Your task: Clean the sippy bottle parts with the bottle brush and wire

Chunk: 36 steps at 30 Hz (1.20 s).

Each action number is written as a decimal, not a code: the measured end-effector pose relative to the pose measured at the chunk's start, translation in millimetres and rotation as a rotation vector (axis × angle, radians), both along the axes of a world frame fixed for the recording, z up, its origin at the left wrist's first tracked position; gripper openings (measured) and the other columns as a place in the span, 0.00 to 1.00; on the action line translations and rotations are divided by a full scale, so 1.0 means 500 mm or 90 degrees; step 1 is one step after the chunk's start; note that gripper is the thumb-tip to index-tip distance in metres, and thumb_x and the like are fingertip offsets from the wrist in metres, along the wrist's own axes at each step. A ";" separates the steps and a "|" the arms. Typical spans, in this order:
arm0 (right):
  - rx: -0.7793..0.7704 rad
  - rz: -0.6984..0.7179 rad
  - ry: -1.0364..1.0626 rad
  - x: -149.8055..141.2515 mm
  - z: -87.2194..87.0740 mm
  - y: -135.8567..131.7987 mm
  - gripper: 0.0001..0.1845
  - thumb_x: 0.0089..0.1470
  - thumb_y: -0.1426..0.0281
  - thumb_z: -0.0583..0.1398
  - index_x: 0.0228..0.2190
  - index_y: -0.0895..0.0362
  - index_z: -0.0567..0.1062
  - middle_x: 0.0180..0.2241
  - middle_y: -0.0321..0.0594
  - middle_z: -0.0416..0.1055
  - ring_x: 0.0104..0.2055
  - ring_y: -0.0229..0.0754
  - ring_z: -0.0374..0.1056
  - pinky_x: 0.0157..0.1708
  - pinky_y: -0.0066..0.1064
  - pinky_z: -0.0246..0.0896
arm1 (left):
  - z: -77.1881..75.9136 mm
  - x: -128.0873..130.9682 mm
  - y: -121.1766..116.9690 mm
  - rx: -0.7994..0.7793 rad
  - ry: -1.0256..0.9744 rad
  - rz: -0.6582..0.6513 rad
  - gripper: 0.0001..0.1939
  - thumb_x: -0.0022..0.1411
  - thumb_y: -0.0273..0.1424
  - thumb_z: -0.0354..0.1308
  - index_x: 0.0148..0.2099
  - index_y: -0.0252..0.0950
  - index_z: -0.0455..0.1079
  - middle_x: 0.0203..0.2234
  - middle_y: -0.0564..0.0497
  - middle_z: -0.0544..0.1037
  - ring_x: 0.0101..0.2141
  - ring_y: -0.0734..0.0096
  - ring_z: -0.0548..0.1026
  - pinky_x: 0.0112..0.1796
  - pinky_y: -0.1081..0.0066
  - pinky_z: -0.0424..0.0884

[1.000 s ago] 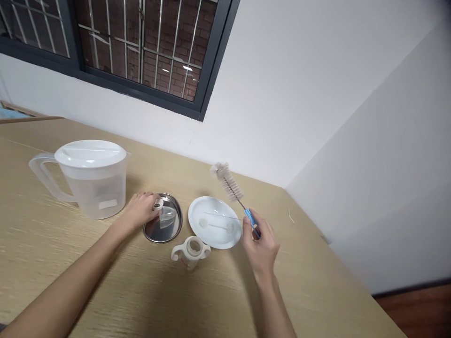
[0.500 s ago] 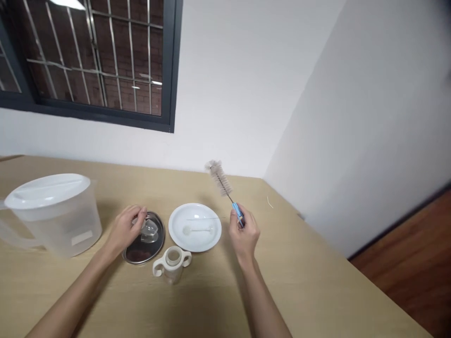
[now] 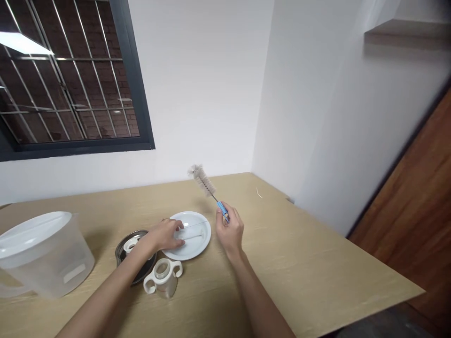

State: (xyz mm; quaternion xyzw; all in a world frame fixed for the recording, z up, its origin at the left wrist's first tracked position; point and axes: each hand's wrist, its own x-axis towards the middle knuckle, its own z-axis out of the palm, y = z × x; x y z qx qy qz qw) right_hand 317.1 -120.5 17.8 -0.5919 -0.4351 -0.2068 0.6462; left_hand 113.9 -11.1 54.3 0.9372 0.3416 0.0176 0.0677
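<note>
Brush (image 3: 203, 181) fills right hand (image 3: 229, 230) — left hand (image 3: 165, 234) is over plate (image 3: 201, 245).

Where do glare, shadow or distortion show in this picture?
In the head view, white glare on the window; same head view, a soft shadow beside the pitcher, which looks stretched near the left edge; also in the head view, pale pieces blend into the white plate.

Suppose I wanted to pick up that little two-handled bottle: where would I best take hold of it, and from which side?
Probably by its right handle, coming from the right. The bottle stands upright, and that curved handle juts out sideways, offering something to hook. On its left, the left forearm and tray would crowd you.
</note>
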 end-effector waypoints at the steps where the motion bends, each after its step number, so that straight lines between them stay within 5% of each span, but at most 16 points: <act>1: -0.002 0.001 -0.001 0.001 0.000 0.000 0.14 0.61 0.67 0.56 0.45 0.58 0.76 0.37 0.45 0.75 0.36 0.41 0.71 0.38 0.32 0.67 | 0.000 0.015 0.002 0.005 0.023 0.001 0.25 0.49 0.44 0.62 0.50 0.41 0.74 0.45 0.44 0.79 0.48 0.49 0.74 0.48 0.60 0.67; 7: 0.010 0.008 -0.001 0.000 0.007 -0.006 0.14 0.61 0.68 0.56 0.45 0.59 0.76 0.37 0.46 0.76 0.38 0.42 0.72 0.39 0.32 0.67 | -0.011 0.063 0.015 0.028 0.104 0.018 0.23 0.43 0.43 0.66 0.42 0.38 0.77 0.40 0.39 0.81 0.43 0.45 0.77 0.49 0.54 0.65; 17: 0.021 0.016 0.017 -0.002 0.013 -0.011 0.14 0.61 0.68 0.56 0.45 0.59 0.76 0.38 0.46 0.76 0.39 0.42 0.73 0.40 0.32 0.68 | -0.031 0.063 0.027 0.009 0.112 0.053 0.18 0.43 0.40 0.64 0.39 0.40 0.76 0.40 0.41 0.79 0.40 0.50 0.78 0.45 0.59 0.68; 26: 0.012 0.014 0.014 0.000 0.012 -0.009 0.14 0.62 0.67 0.55 0.45 0.59 0.75 0.38 0.46 0.76 0.40 0.42 0.73 0.41 0.32 0.68 | -0.042 0.047 0.043 -0.044 0.014 0.055 0.22 0.44 0.34 0.61 0.45 0.38 0.72 0.39 0.43 0.79 0.38 0.56 0.77 0.36 0.66 0.70; 36: 0.004 0.014 -0.008 -0.002 0.009 -0.007 0.13 0.62 0.68 0.55 0.45 0.59 0.75 0.38 0.46 0.76 0.39 0.42 0.73 0.40 0.32 0.67 | -0.006 -0.016 0.036 -0.071 -0.166 0.010 0.21 0.52 0.37 0.59 0.49 0.37 0.72 0.42 0.46 0.77 0.45 0.58 0.75 0.47 0.64 0.69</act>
